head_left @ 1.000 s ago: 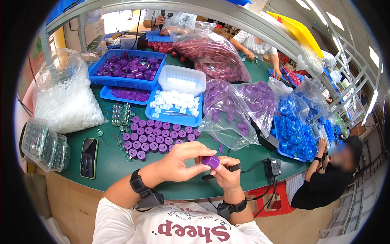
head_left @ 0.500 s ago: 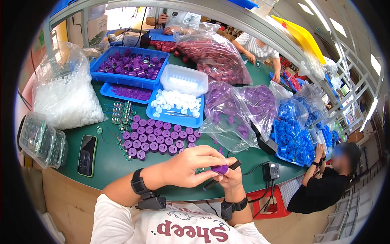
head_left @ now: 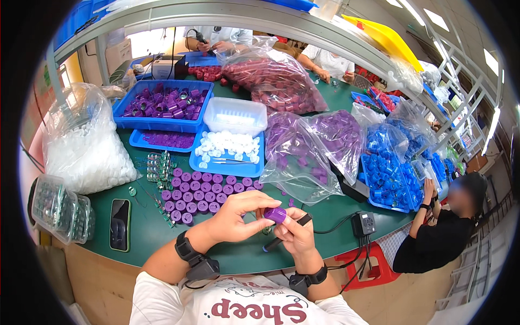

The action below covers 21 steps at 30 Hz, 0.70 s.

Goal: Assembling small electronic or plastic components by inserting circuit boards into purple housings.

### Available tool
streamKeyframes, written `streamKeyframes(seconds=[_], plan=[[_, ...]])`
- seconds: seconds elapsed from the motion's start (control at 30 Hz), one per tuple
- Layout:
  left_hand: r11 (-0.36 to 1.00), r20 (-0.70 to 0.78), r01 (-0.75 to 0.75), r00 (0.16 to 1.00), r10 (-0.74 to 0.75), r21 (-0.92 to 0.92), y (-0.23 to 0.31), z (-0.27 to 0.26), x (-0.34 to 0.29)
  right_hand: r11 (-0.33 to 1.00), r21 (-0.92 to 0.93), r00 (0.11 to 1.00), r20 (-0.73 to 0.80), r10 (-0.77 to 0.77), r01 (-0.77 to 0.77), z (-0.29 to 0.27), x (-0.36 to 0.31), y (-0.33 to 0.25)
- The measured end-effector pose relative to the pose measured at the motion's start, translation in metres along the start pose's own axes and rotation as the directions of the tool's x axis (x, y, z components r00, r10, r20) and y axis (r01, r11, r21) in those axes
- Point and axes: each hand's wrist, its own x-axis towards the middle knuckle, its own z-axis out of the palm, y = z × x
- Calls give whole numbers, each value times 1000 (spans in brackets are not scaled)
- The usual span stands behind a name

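Observation:
A small purple plastic cap [head_left: 276, 215] is pinched between both hands above the table's near edge. My left hand [head_left: 241, 218] grips it from the left with thumb and fingertips. From the right, the fingers and thumb of my right hand [head_left: 297, 233] close on the same cap. A black pen-like tool [head_left: 272, 245] with a blue end also lies across my right hand, its other end showing past the fingers. Just beyond my left hand, many purple caps [head_left: 197, 196] stand in rows on the green table [head_left: 157, 238]. Bits of green circuit board [head_left: 160, 168] with wires lie beside them.
Left of me are a phone [head_left: 119, 225], clear boxes [head_left: 62, 211] and a bag of white parts [head_left: 89, 151]. Ahead sit blue trays [head_left: 162, 125] and bags of purple [head_left: 303, 146] and red parts [head_left: 281, 76]. A power adapter [head_left: 363, 223] stands right; co-workers sit around.
Both hands have shifted slightly left with the purple cap, which is tilted differently and shows more between the fingers. The whole view has also shifted a little.

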Motion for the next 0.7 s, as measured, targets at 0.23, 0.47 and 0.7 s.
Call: streamKeyframes(seconds=[0.23,0.47,0.7], plan=[[982,-132,89,985,-112,-165,-10,14,-4,995,12,994,-59,-97,98,5,0,8],[960,-122,-56,988,93,275,28,21,8,991,46,992,-15,-129,129,-2,0,4],[884,-112,-232,947,300,405,40,32,17,984,156,978,-202,-56,89,-13,-1,17]])
